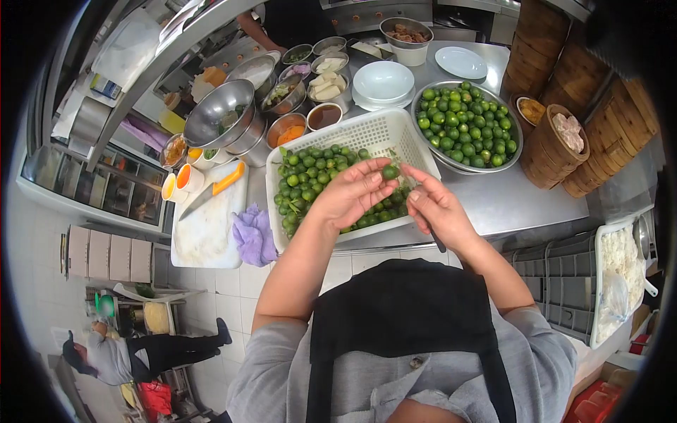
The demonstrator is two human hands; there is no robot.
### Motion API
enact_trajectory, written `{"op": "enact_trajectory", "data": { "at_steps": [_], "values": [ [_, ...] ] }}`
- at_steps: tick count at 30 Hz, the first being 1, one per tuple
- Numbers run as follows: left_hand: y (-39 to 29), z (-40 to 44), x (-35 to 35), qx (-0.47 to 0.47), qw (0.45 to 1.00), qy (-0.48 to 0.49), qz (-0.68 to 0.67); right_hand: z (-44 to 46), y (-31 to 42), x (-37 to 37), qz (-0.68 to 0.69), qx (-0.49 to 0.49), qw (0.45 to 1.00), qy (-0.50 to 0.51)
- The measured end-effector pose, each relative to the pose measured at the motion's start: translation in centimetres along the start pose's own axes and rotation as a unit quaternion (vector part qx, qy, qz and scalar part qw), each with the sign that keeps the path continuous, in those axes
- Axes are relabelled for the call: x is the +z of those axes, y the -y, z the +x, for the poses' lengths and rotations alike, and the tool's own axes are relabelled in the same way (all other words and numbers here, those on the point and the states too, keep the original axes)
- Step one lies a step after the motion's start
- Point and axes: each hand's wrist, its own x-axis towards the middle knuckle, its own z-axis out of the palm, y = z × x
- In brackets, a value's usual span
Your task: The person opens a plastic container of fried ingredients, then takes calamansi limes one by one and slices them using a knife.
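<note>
My left hand (356, 189) pinches a small green lime (390, 172) between thumb and fingers, above a white perforated basket (384, 127). Many limes (310, 173) fill the left of the basket, some with leaves and stems. My right hand (444, 215) is closed around a slim tool with a dark handle (438, 242); its working end is hidden by the fingers, so its kind cannot be told. The right index finger reaches toward the held lime. To the right stands a steel bowl (518, 155) heaped with limes.
At left lie a cutting board (204, 243), a yellow-handled knife (211, 189) and a purple cloth (254, 236). Steel bowls of ingredients (328, 86) and white bowls (383, 83) stand behind. Bamboo steamers (557, 151) rise at right. Other people (300, 21) are nearby.
</note>
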Motion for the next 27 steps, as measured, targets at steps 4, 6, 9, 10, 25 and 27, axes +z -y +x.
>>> {"op": "enact_trajectory", "data": {
  "at_steps": [4, 6, 9, 10, 25, 27],
  "values": [
    [0.9, -0.9, -0.3, 0.042, 0.998, 0.004, -0.043, -0.2, 0.1, 1.0, -0.045, -0.017, 0.997, 0.057],
    [0.9, -1.3, -0.1, 0.066, 0.997, -0.015, -0.04, -0.3, 0.4, 1.5, -0.055, -0.013, 0.996, 0.071],
    [0.6, -2.0, 0.8, 0.115, 0.992, -0.052, 0.009, -0.3, 0.3, 2.3, -0.083, -0.08, 0.992, 0.049],
    [0.7, -2.2, 0.6, 0.114, 0.992, -0.052, 0.009, -0.3, 0.3, 2.5, -0.082, -0.08, 0.992, 0.048],
    [0.7, -2.5, 0.5, 0.166, 0.954, -0.069, 0.239, 0.0, -0.5, 1.5, 0.047, 0.031, 0.997, 0.056],
    [0.6, -2.1, 0.4, 0.098, 0.968, -0.093, 0.213, 0.1, -0.3, 1.4, 0.116, 0.091, 0.988, 0.047]
  ]
}}
